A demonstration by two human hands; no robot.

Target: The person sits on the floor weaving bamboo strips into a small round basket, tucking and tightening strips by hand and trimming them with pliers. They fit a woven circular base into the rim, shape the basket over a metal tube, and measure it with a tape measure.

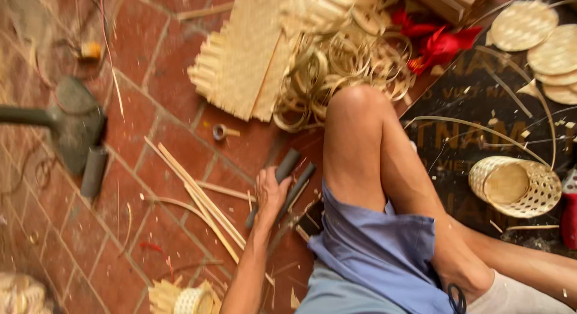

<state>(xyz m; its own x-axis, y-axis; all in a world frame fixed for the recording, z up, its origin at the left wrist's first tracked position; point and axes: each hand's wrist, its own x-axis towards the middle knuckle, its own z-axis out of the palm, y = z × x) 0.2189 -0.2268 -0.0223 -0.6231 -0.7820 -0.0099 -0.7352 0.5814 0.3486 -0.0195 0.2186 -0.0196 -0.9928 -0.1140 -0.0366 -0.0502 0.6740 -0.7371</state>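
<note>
This is a basket-weaving workshop on the floor of a home or yard. Red floor tiles [150,61] are strewn with bamboo strips [198,197], a woven mat [240,55], coils of split cane [342,64], round woven lids [529,25] and a small unfinished basket [515,185]. The person works sitting on the ground.

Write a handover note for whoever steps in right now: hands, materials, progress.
Left hand: closed over the dark handled tool on the tiled floor.
Right hand: out of view.
Bamboo strips lie loose beside the left hand; bamboo rings and a woven sheet sit beyond the knee.
Done: one small woven basket on its side, round woven discs on the dark mat.
Left: strips and rings remain unassembled.
</note>
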